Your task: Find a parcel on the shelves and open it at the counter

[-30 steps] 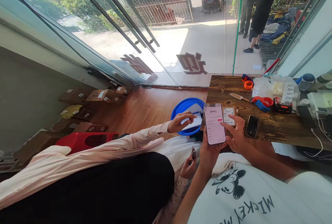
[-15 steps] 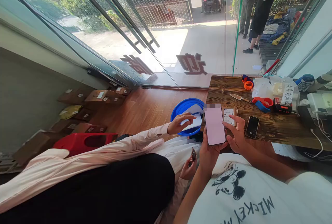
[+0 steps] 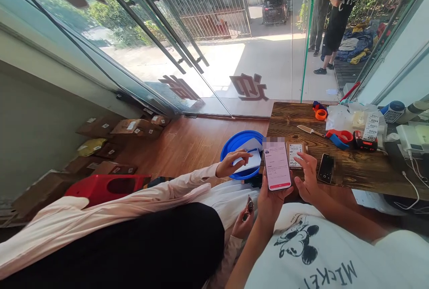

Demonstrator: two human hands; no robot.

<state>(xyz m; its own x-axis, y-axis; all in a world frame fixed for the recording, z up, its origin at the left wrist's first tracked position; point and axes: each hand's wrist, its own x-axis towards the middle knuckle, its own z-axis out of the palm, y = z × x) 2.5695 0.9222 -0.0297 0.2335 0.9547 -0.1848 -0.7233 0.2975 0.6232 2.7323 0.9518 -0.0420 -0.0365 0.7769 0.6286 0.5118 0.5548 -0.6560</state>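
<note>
My left hand (image 3: 271, 202) is closed around a smartphone (image 3: 277, 166), held upright with its lit screen towards me. The screen shows lines of text and a red bar at the bottom. To the phone's right, my right hand (image 3: 306, 182) is open, fingers spread and apart from the screen. Behind those fingers, a small box with a white label (image 3: 295, 155) lies on the wooden table (image 3: 284, 117). A second, dark phone (image 3: 325, 168) rests on the table right of my hand. From the left, a co-worker's hand (image 3: 233, 164) reaches towards my phone without touching it.
The co-worker's other hand (image 3: 243, 224) holds sunglasses (image 3: 248, 208). A blue bin (image 3: 228, 144) stands beside the table. On the table lie a knife (image 3: 311, 130), tape rolls and a label roll (image 3: 371, 127). Cardboard boxes (image 3: 134, 128) and a red stool (image 3: 103, 190) are at left.
The phone's screen has gone from plain pink to a page with text and a red bar. My right hand has drawn back from the screen's edge. The view has shifted slightly.
</note>
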